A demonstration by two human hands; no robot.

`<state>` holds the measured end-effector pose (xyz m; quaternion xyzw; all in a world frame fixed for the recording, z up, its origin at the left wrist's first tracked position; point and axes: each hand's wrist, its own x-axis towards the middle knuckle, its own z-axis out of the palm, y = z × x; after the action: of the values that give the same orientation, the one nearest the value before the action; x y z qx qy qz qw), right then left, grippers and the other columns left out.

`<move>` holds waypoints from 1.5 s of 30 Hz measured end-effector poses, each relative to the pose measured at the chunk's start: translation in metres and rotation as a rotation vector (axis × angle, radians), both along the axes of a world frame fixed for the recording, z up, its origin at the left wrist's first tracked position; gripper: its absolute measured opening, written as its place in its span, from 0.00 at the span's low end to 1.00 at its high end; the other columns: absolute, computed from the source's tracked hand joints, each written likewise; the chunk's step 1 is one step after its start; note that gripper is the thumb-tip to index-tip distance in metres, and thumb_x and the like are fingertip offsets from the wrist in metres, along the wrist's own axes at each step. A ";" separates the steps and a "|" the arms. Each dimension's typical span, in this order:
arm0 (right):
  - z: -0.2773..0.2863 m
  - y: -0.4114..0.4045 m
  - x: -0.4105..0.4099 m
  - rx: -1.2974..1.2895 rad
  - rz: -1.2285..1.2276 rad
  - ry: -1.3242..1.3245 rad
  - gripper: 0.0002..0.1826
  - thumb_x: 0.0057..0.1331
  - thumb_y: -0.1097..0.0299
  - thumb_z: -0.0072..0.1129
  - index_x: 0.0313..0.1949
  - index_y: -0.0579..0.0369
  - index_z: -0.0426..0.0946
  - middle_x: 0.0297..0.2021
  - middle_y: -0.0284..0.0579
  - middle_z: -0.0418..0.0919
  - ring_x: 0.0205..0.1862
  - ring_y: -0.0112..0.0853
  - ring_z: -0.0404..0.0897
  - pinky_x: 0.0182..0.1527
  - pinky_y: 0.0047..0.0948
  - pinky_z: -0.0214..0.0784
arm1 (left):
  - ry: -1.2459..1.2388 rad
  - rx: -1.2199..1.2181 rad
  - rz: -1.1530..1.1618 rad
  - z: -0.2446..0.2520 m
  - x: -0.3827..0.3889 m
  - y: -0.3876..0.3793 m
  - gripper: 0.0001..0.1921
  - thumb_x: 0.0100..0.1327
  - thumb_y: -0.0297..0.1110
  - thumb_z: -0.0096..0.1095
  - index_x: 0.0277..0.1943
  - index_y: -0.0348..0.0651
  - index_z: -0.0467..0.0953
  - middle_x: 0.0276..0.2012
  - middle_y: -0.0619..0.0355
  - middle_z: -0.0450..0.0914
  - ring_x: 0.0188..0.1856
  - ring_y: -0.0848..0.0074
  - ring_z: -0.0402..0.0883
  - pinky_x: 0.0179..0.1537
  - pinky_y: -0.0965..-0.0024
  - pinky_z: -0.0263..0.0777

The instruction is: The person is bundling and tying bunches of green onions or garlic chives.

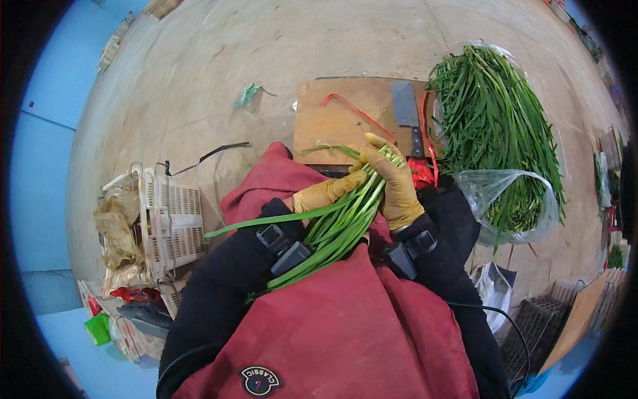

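Note:
A bunch of garlic chives (344, 224) lies across my lap, its pale cut ends pointing away from me. My gloved right hand (398, 182) is wrapped around the stems near those ends. From the other side, my gloved left hand (331, 189) grips the same bunch a little lower. One long leaf sticks out to the left over my wrist. Just beyond my hands is a wooden board (344, 117) with a few loose leaves at its near edge. A cleaver (406, 104) rests on its right side, and a red tie strip (359, 112) lies across it.
Right of the board, a large heap of chives (491, 119) sits on a clear plastic bag (508, 187). White plastic crates (174, 224) stand on the left. A black strap (209, 152) and a green scrap (246, 95) lie on the floor. A dark crate (536, 319) is at lower right.

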<state>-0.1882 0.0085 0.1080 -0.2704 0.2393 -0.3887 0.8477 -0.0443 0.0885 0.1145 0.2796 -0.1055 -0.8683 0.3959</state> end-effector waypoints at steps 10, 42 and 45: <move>-0.003 -0.006 -0.010 0.028 -0.195 -0.035 0.21 0.60 0.68 0.61 0.52 0.55 0.70 0.30 0.38 0.75 0.34 0.31 0.76 0.41 0.33 0.73 | -0.089 0.109 0.086 0.007 0.025 0.037 0.24 0.70 0.46 0.49 0.60 0.38 0.69 0.55 0.54 0.76 0.52 0.73 0.77 0.56 0.70 0.71; 0.020 -0.050 -0.018 -0.172 -0.581 0.102 0.15 0.58 0.78 0.60 0.46 0.61 0.73 0.30 0.41 0.77 0.28 0.31 0.78 0.33 0.32 0.77 | -0.317 -0.441 -0.124 0.032 0.028 0.041 0.48 0.56 0.54 0.67 0.71 0.41 0.48 0.66 0.56 0.61 0.66 0.74 0.59 0.66 0.67 0.52; 0.013 -0.051 -0.012 -0.143 -0.593 0.091 0.14 0.58 0.78 0.60 0.45 0.60 0.73 0.31 0.41 0.77 0.29 0.31 0.78 0.34 0.32 0.76 | -0.368 -0.432 -0.118 0.041 0.015 0.050 0.49 0.53 0.44 0.73 0.71 0.42 0.48 0.66 0.58 0.61 0.65 0.75 0.60 0.66 0.68 0.52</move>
<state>-0.2003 -0.0429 0.1210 -0.2648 0.3174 -0.6224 0.6647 -0.0296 0.1381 0.1555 0.3351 -0.3741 -0.7819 0.3694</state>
